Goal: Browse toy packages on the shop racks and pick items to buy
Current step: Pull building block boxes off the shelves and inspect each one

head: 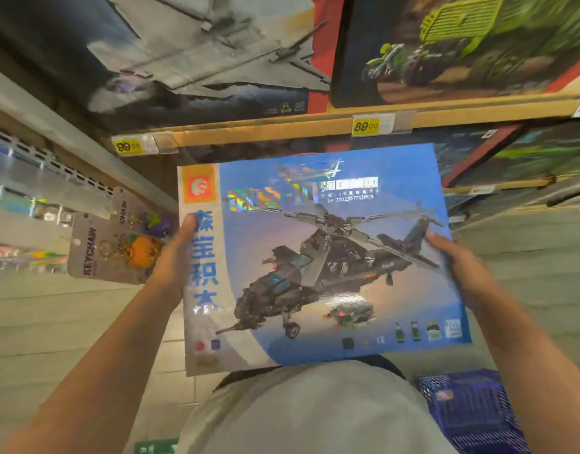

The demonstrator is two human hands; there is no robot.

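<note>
Your left hand (174,257) gripping the helicopter box (321,257) and two keychain cards (115,244), your right hand (458,263) clasping the box's other edge, below the shelf (282,126)

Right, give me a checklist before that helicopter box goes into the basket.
1. Left hand holds the box at its left edge, thumb on the front: ok.
2. Right hand holds the right edge: ok.
3. Left grip also carries the keychain cards, pinned behind the box's edge; secure enough to survive the move: cannot tell.
4. Basket within reach, low at the right by the person's body: ok.
5. Room in the basket for a box this wide: cannot tell, only part of it shows.
6. Box clear of the shelf: ok, it is held out in front of the edge.
</note>
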